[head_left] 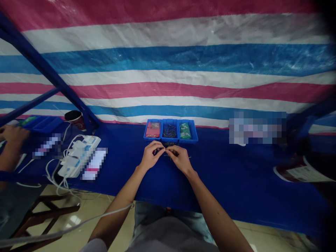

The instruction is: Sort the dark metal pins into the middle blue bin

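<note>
My left hand (151, 154) and my right hand (179, 157) meet over the blue table (223, 175), fingertips pinched together on a small thin part too tiny to name. A little pile of dark thin pins (170, 144) lies just beyond my fingers. Behind it stand three small blue trays: the left one (152, 130) with pink pieces, the middle one (169, 131) with dark pins, the right one (187, 131) with green pieces.
A white power strip (78, 155) with plugs and cables lies at the left, a dark cup (75, 119) behind it. Another person's hand (10, 134) rests at the far left. A striped tarp hangs behind. Papers (301, 171) lie at the right.
</note>
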`<state>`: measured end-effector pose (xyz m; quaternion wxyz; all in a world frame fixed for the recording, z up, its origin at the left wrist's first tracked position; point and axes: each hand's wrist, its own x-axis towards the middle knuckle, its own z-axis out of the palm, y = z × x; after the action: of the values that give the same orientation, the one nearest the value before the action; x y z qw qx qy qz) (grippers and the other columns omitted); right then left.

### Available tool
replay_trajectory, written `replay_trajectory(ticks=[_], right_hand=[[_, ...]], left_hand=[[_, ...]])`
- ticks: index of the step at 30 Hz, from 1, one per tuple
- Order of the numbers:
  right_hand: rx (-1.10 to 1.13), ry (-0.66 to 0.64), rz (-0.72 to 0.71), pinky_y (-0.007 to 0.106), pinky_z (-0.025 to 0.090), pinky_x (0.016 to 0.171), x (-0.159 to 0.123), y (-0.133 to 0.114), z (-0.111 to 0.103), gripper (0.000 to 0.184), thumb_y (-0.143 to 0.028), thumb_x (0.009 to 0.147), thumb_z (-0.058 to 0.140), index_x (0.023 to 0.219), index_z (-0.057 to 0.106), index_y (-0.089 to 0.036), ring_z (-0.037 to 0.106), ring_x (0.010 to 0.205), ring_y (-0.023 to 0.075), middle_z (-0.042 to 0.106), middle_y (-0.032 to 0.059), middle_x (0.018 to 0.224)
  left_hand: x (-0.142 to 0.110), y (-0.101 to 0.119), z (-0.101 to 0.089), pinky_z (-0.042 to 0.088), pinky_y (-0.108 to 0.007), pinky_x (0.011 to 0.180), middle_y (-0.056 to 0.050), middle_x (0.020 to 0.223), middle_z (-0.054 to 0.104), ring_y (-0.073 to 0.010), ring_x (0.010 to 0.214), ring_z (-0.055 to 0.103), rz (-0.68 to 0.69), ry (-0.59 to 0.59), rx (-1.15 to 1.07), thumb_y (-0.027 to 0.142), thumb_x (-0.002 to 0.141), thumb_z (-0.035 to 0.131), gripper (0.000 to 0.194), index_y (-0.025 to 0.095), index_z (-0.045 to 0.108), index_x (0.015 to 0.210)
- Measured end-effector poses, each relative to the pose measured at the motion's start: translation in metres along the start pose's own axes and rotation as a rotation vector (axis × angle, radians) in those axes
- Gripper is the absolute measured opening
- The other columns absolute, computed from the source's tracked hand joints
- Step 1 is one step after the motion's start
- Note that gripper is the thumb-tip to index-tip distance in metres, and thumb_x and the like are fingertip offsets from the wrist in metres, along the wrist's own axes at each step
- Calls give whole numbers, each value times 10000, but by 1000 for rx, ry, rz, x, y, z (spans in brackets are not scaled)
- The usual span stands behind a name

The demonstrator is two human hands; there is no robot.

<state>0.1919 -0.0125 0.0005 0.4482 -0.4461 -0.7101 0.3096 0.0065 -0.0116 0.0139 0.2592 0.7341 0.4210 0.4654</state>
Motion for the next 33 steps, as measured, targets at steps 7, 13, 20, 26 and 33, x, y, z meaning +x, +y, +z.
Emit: replay_trajectory(ticks=[7, 13, 20, 26, 33], right_hand=[[-10, 70, -61, 301, 513, 712, -2, -5, -6, 273, -358, 980, 548, 1173, 699, -237, 637, 756, 181, 700, 58, 924], [-12, 9, -121, 308, 530, 784, -3, -2, -1, 220, -332, 982, 548, 1070, 733, -251, 684, 869, 199, 726, 56, 1004], [-105, 36, -64, 283, 485, 679, -2, 6, -1, 165, -312, 962, 573, 923, 702, -217, 635, 698, 166, 710, 32, 858], [-163, -22, -110, 276, 472, 665, -2, 8, 0, 137, -295, 954, 581, 961, 704, -236, 643, 720, 172, 689, 27, 835], [-169, 14, -126, 283, 492, 707, -3, 11, 3, 146, -282, 963, 566, 967, 705, -238, 670, 773, 179, 711, 37, 910]], left_hand=[[-2, -2, 3, 455, -244, 665, -28, 818, 644, -130, 672, 573, -20, -146, 168, 256, 983, 518, 134, 175, 624, 986], [-2, -4, 4, 461, -262, 731, -43, 856, 644, -162, 778, 606, 24, -198, 258, 207, 968, 521, 113, 179, 620, 921], [-1, -4, 2, 450, -253, 720, -40, 841, 630, -155, 776, 585, 26, -172, 217, 268, 979, 543, 151, 180, 661, 947], [-1, -9, 1, 441, -242, 662, -45, 855, 623, -133, 708, 548, 7, -120, 149, 315, 989, 534, 210, 167, 668, 926], [-1, -14, 3, 467, -248, 684, -57, 898, 657, -143, 749, 586, 13, -112, 136, 305, 973, 564, 181, 175, 687, 943]])
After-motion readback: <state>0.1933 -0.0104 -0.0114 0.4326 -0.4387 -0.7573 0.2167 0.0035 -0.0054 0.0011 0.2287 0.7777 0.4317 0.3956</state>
